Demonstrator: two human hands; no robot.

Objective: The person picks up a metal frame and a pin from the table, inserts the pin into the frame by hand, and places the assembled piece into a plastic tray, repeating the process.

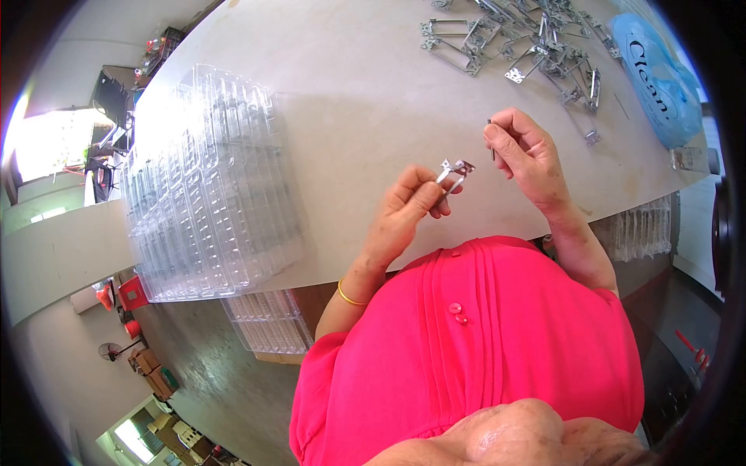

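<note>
My left hand [410, 200], with a yellow bangle [350, 295] on its wrist, is closed on a small silver metal bracket [451, 180]. The bracket's shaped end sticks out past the fingertips toward the right. A little farther up and to the right, my right hand [527, 151] pinches a short, thin dark pin [491, 141] between thumb and forefinger. The pin stands roughly upright in view, apart from the bracket. Beyond the right hand lies a loose pile of similar metal brackets [536, 46], some tangled together.
A tall stack of clear plastic trays [210, 186] stands on the left of the pale table [350, 116]. At the right edge is a blue plastic bag [657, 81] marked "Clean". More clear trays [272, 322] sit below the table edge.
</note>
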